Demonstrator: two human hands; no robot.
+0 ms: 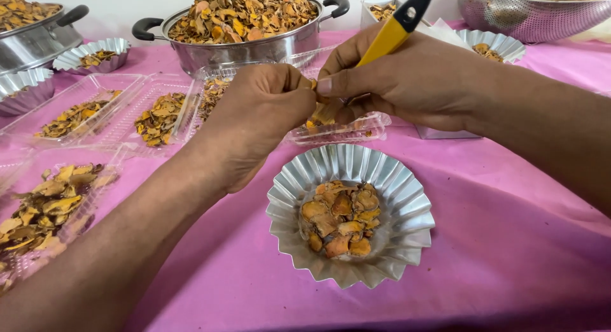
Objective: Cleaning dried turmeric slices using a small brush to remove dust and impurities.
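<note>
Where both hands meet, yellow-handled tool (393, 31) in right hand (407, 77).

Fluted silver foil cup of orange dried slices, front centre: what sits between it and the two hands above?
Head view: a clear plastic tray lies between the fluted silver foil cup and the hands, left hand, right hand; then bare pink tablecloth.

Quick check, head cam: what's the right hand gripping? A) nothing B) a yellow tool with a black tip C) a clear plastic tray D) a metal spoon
B: the right hand holds a yellow tool with a black tip that sticks up past its fingers, while the left hand pinches a small orange piece beside it, above the fluted foil cup of dried slices.
</note>
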